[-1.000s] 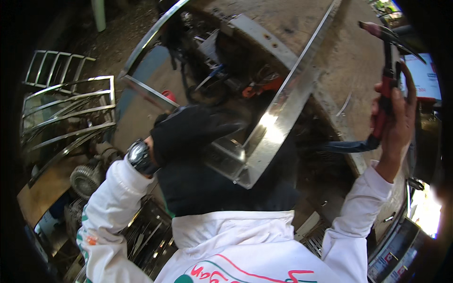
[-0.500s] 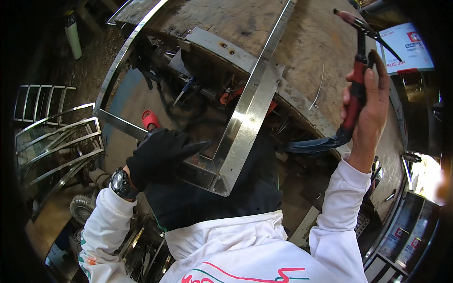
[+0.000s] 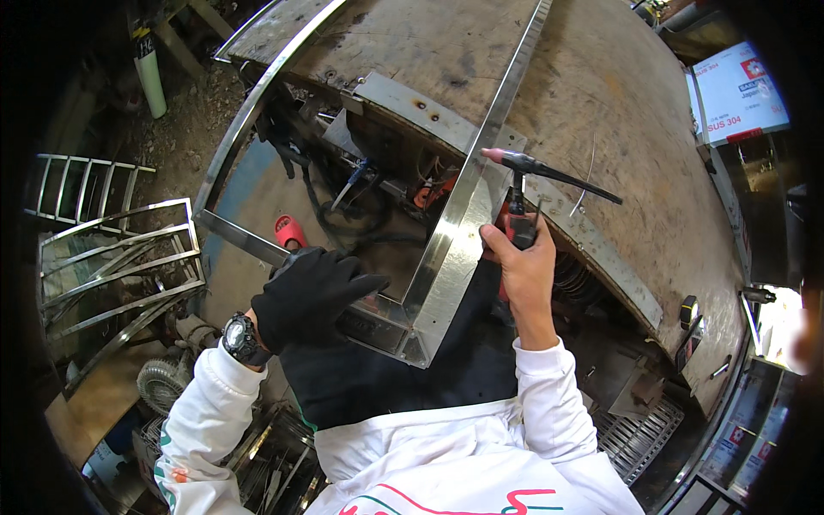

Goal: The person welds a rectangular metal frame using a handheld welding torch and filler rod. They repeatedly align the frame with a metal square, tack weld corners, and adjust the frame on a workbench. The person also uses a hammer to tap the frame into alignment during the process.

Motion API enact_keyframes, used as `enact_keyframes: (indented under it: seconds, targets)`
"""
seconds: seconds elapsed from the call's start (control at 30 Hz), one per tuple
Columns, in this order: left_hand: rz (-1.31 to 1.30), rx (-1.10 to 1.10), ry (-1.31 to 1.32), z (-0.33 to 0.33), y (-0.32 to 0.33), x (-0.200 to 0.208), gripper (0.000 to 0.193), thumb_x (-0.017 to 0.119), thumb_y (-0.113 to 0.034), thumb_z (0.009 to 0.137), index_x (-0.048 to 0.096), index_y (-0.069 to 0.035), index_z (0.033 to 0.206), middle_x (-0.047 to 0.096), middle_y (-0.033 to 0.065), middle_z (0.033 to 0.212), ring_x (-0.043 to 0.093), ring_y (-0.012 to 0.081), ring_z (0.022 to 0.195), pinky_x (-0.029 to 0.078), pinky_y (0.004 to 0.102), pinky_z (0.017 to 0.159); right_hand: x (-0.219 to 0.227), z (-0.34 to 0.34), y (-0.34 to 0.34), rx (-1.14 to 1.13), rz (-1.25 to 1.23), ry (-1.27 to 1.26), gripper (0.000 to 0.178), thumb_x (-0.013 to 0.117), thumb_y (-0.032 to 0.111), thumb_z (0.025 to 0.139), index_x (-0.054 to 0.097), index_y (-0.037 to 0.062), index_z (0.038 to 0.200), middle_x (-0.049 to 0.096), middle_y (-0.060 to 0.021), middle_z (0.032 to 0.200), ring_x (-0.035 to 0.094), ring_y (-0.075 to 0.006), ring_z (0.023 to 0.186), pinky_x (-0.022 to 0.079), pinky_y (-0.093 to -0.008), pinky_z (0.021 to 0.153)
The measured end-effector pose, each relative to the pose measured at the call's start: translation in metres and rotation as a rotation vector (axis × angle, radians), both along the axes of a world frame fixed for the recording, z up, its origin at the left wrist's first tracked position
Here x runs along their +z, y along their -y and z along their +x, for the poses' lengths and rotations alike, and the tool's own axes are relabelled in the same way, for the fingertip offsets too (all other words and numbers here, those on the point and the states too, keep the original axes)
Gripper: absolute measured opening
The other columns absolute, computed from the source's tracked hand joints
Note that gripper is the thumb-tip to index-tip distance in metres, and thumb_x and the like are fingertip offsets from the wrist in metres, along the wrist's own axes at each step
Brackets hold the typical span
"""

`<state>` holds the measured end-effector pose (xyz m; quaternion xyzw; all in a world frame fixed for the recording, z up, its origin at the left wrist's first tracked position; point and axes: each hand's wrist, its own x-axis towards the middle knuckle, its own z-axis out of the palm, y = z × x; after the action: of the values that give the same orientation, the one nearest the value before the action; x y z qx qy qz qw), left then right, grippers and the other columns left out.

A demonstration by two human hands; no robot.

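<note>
A shiny metal frame of square tube rests across the workbench edge, its near corner over my lap. My left hand, in a black glove, is closed over the frame's near bar; its palm side is hidden. Bare, my right hand grips a TIG welding torch with a red and black handle. The torch's pink nozzle points left, close to the frame's right-hand bar; I cannot tell whether it touches. The long black back cap slants to the right over the bench.
The wooden workbench has a metal strip along its edge. A thin rod lies there, and a tape measure sits farther right. Other metal frames stand at left. Cables and a red shoe show below.
My right hand has brought the torch left and down, from above the bench's right side to the frame's bar. My left hand stays on the frame, which sits slightly shifted in view.
</note>
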<state>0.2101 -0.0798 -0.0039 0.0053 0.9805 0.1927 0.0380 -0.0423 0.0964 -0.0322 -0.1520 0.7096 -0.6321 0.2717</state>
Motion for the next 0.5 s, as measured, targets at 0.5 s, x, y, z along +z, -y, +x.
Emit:
enact_keyframes:
  seconds: [0.5]
  targets:
    - [-0.056,0.000,0.004,0.001,0.000,-0.005,0.070,0.090,-0.035,0.062,0.059,-0.016,0.121,0.061,0.0095,0.101,0.065,0.0329,0.091,0.049,0.0463,0.077,0.010,-0.004,0.007,0.029,0.016,-0.074,0.026,0.082,0.005,0.086,0.059,0.0007,0.096,0.062,-0.0024,0.079,0.062,-0.0104,0.064,0.054,-0.0256,0.059]
